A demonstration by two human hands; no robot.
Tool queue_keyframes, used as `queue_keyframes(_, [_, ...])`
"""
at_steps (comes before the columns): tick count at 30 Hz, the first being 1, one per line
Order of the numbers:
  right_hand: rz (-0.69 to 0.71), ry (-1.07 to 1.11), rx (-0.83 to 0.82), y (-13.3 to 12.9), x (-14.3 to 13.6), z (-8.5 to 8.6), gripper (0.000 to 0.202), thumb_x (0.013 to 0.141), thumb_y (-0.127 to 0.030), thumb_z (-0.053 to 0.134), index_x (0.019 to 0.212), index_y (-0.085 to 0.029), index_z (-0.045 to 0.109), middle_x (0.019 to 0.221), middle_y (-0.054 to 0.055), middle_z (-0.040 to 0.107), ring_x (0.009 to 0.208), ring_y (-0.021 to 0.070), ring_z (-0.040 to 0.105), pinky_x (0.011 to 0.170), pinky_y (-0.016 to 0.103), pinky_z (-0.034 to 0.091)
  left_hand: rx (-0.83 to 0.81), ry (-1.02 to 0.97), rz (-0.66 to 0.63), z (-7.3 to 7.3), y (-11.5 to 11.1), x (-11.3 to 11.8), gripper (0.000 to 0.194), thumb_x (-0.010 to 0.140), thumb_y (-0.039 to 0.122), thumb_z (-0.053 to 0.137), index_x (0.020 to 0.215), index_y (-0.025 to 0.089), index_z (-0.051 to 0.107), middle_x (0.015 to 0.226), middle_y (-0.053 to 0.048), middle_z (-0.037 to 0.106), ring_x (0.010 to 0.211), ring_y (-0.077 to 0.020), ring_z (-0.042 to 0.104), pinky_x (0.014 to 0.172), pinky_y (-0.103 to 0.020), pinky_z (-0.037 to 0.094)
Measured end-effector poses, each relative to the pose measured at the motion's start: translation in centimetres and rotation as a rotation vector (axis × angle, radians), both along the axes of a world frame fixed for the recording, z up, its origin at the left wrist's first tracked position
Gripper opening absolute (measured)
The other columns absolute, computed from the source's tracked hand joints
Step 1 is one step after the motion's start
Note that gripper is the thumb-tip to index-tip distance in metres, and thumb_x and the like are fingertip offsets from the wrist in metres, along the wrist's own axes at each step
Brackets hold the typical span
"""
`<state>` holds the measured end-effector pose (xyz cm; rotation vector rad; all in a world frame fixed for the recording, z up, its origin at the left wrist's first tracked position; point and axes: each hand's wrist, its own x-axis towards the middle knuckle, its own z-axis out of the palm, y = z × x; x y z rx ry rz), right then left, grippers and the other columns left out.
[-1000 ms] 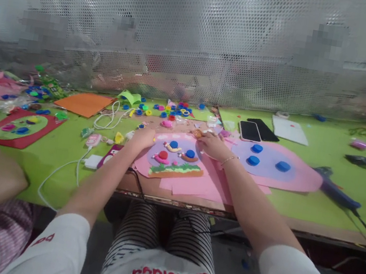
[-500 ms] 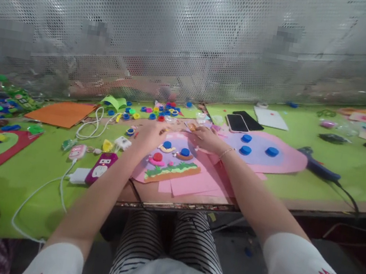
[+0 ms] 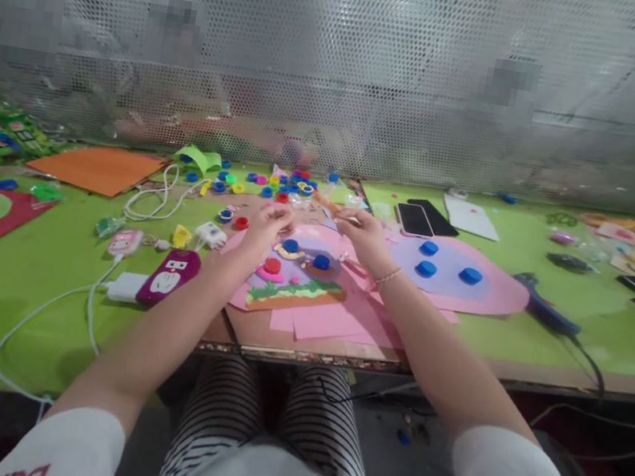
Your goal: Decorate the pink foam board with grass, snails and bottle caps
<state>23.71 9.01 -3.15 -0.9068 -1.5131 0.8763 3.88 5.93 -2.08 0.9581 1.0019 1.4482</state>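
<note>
My left hand (image 3: 268, 230) is over the upper left of a pink and lilac paper picture (image 3: 250, 279), its thumb and fingers pinched together. My right hand (image 3: 363, 236), wearing a bracelet, is at the picture's upper right, also with its fingers closed. What either hand holds, if anything, is too small to make out. Below them the picture carries a red bottle cap (image 3: 272, 265) and two blue caps, one of them a blue cap (image 3: 321, 262) on a brown snail-like shape. A green and brown grass strip (image 3: 299, 297) runs along its lower edge.
A second pink and lilac sheet (image 3: 493, 280) with blue caps lies right, beside a dark blue glue gun (image 3: 549, 308). Phones (image 3: 415, 219) lie behind. Left are a purple power adapter (image 3: 169, 278), white cable (image 3: 157, 199) and orange paper (image 3: 96, 168). Loose caps lie behind the hands; mesh (image 3: 346, 64) rises beyond.
The view has levelled and shifted. My hands stay over the top of the picture, a little farther apart, with fingers still closed. A red cap beside my left hand now shows more clearly.
</note>
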Motion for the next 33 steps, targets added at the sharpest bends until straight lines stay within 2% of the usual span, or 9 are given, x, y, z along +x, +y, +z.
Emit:
queue_keyframes(2, [0.048,0.134,-0.077,-0.7,-0.6,0.0,0.026,0.065,-0.033,0.072,0.072,-0.02,0.052,0.077,-0.002,0.058,0.07,0.0108,0.059,0.065,0.025,0.047,-0.012,0.001,-0.004,-0.1,-0.1,0.3,0.014,0.068,0.01,0.065,0.074,0.014,0.052,0.063,0.003,0.056,0.057,-0.0069,0.058,0.067,-0.024,0.052])
queue_keyframes(4, [0.09,0.229,-0.143,-1.1,-1.1,0.1,0.032,0.062,-0.032,0.075,0.072,-0.021,0.047,0.072,-0.006,0.055,0.068,0.0091,0.059,0.058,0.02,0.045,-0.02,0.006,0.012,-0.3,0.0,0.5,0.016,0.07,0.005,0.062,0.073,0.015,0.049,0.064,0.004,0.055,0.058,-0.0067,0.059,0.069,-0.025,0.052])
queue_keyframes(7, [0.193,0.303,-0.237,-1.4,-1.3,-0.1,0.035,0.062,-0.032,0.076,0.086,-0.023,0.053,0.081,-0.005,0.059,0.075,0.0091,0.063,0.058,0.017,0.046,-0.032,0.021,0.042,-0.5,0.1,0.6,0.017,0.074,0.003,0.057,0.074,0.015,0.046,0.065,0.005,0.054,0.057,-0.0061,0.059,0.069,-0.025,0.052])
queue_keyframes(10, [0.297,0.263,-0.303,-1.5,-1.6,-0.6,0.037,0.066,-0.033,0.075,0.098,-0.024,0.06,0.097,-0.002,0.062,0.082,0.0087,0.063,0.066,0.018,0.05,-0.03,0.049,0.035,-0.5,0.1,0.6,0.014,0.076,0.005,0.057,0.075,0.015,0.047,0.069,0.003,0.057,0.056,-0.0065,0.059,0.066,-0.024,0.051])
queue_keyframes(13, [0.278,0.225,-0.368,-1.8,-1.9,-1.0,0.028,0.066,-0.036,0.076,0.085,-0.019,0.065,0.091,0.0,0.064,0.085,0.0105,0.063,0.07,0.019,0.051,-0.011,0.08,0.018,-0.5,0.1,0.5,0.008,0.078,0.008,0.057,0.078,0.015,0.051,0.071,0.002,0.057,0.055,-0.0061,0.057,0.062,-0.022,0.049])
queue_keyframes(19, [0.31,0.296,-0.44,-2.3,-2.1,-0.5,0.036,0.053,-0.039,0.083,0.076,-0.018,0.065,0.079,-0.001,0.064,0.073,0.0105,0.063,0.066,0.021,0.053,0.102,0.146,0.061,-1.0,0.9,-0.3,0.004,0.08,0.018,0.058,0.083,0.016,0.056,0.066,0.003,0.056,0.055,-0.0071,0.056,0.06,-0.021,0.047])
queue_keyframes(27, [0.305,0.228,-0.404,-2.0,-1.9,-0.8,0.036,0.056,-0.043,0.082,0.075,-0.018,0.064,0.075,0.001,0.063,0.067,0.0115,0.062,0.06,0.023,0.053,0.057,0.095,0.003,-0.4,0.2,0.2,0.018,0.071,0.004,0.057,0.075,0.017,0.046,0.062,0.006,0.053,0.053,-0.006,0.054,0.06,-0.02,0.045])
queue_keyframes(30, [0.281,0.239,-0.352,-2.1,-2.0,-0.8,0.037,0.055,-0.046,0.081,0.071,-0.019,0.062,0.074,0.0,0.062,0.071,0.0128,0.063,0.064,0.025,0.054,-0.024,0.07,-0.081,-0.1,-0.2,0.5,0.016,0.071,0.003,0.053,0.075,0.017,0.046,0.061,0.005,0.05,0.05,-0.0045,0.049,0.054,-0.018,0.041])
queue_keyframes(33, [0.256,0.224,-0.285,-2.5,-2.3,-0.7,0.035,0.057,-0.045,0.08,0.071,-0.019,0.061,0.076,-0.001,0.062,0.077,0.0137,0.064,0.073,0.029,0.055,-0.066,0.078,-0.175,-0.2,-0.6,0.7,0.012,0.07,0.004,0.046,0.071,0.016,0.048,0.053,0.006,0.041,0.044,-0.0048,0.04,0.046,-0.017,0.033])
